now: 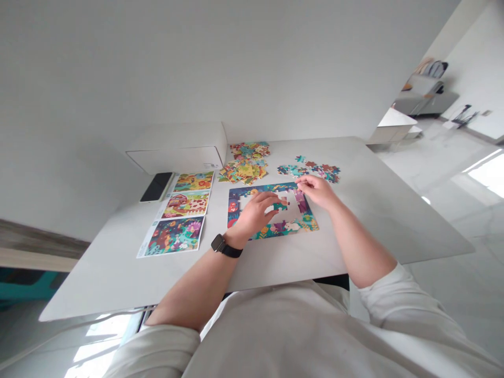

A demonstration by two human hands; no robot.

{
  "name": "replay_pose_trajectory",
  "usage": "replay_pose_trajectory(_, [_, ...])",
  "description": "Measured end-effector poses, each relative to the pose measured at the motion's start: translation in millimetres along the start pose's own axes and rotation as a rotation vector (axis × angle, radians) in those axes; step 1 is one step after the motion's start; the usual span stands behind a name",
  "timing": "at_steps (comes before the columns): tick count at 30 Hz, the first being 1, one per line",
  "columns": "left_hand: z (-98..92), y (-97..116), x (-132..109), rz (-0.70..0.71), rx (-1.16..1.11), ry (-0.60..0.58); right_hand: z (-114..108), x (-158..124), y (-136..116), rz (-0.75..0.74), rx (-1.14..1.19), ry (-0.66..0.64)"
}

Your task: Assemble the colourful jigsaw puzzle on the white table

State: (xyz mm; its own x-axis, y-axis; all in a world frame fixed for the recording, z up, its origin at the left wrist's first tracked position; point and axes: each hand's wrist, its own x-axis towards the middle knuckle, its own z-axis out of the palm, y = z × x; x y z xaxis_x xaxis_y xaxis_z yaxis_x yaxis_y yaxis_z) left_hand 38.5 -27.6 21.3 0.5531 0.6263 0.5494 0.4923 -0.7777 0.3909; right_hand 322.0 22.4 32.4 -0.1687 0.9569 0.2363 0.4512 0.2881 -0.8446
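A pale shirt (283, 331) fills 6 o'clock. At 10, a box label (212, 165) is too small to read. The left hand (255, 212) arches, grip spread, over the central puzzle (280, 227); the right hand (319, 191) dips to the puzzle's 1 o'clock corner; whether pinching, I cannot tell.

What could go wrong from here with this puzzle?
The left hand reaches across the joined puzzle border and might nudge it apart. The right hand is close to the loose pieces beyond it and could scatter them. The yellow pile sits near the border's far edge, so pieces might get mixed.
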Motion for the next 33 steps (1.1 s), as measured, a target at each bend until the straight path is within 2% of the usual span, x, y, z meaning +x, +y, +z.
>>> replay_pose_trajectory(3, [3.1, -1.7, -1.2, -0.023, 0.003, -0.032, -13.7, 1.6, 6.5, 0.007, -0.239, 0.022])
replay_pose_trajectory(6, [4.6, -0.6, -0.6, -0.067, -0.002, -0.08, -18.7, 0.5, 9.2, 0.075, -0.452, -0.112])
replay_pose_trajectory(9, [6.5, 1.1, 4.4, -0.112, 0.007, -0.121, -15.7, -1.3, 8.4, 0.12, -0.638, -0.272])
replay_pose_trajectory(11, [8.8, 2.0, 11.3, -0.128, 0.016, -0.14, -12.7, -1.8, 6.8, 0.124, -0.718, -0.33])
replay_pose_trajectory(20, [28.5, 4.8, 49.4, -0.138, 0.058, -0.292, -9.6, -1.3, -1.6, 0.13, -0.794, -0.367])
replay_pose_trajectory(27, [50.7, -4.9, 45.5, -0.177, 0.104, -0.301, -8.7, -3.4, -0.2, 0.086, -0.794, -0.365])
replay_pose_trajectory(33, [52.0, -6.9, 41.1, -0.16, 0.094, -0.305, -8.0, -3.9, 0.5, 0.114, -0.782, -0.345])
